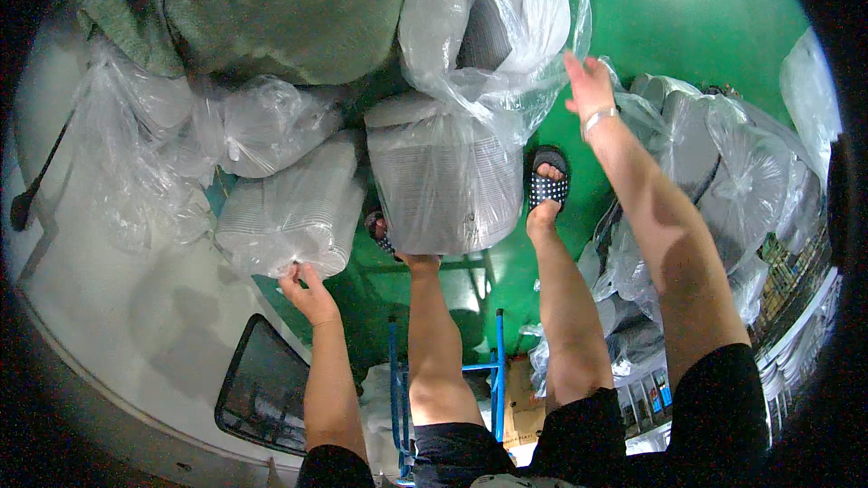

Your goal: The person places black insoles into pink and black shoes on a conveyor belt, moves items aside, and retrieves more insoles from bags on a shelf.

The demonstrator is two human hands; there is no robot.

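Note:
At the lower left, my left hand has its fingertips pinched at the near end of a clear plastic bag packed with thin grey stacked pieces. My right hand is stretched forward with fingers apart, close to the loose film of an opened clear bag at the top middle. That bag holds more grey rounded pieces. Below it, between my feet, a large clear bag of stacked grey sheets stands upright. The kind of grey pieces cannot be made out.
A dark green sack lies at the far left behind more clear bags. Filled bags crowd the right side by a metal rack. A blue metal frame and cardboard box are near me, on green floor.

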